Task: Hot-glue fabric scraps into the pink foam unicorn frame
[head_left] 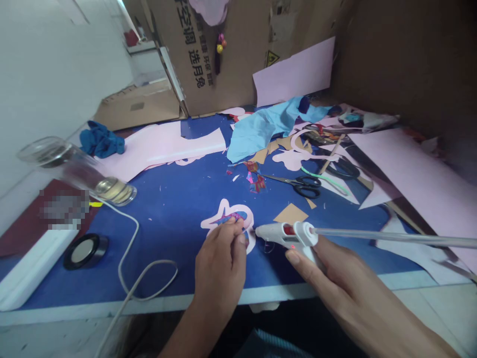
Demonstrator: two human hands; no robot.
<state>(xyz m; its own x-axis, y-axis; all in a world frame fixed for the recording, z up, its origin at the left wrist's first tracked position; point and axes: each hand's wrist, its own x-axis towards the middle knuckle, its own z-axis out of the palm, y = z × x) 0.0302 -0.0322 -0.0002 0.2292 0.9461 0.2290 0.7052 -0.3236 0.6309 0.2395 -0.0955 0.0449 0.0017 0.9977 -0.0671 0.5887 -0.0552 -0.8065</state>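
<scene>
The left fingers [235, 233] pinch a pink paper cutout [225, 211] on the blue table [167, 238]. The right fingers [294, 257] clench a glue gun [283, 234], its nozzle just beside the cutout at three o'clock.

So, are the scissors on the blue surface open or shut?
Shut: the blades of the black-handled scissors lie closed together, tapering to a single narrow point.

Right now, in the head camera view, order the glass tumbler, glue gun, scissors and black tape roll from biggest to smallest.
1. Glass tumbler, clearly the longest.
2. Glue gun and scissors look about alike; the gun is nearer the camera, so I won't rank them.
3. Black tape roll, the smallest.
</scene>
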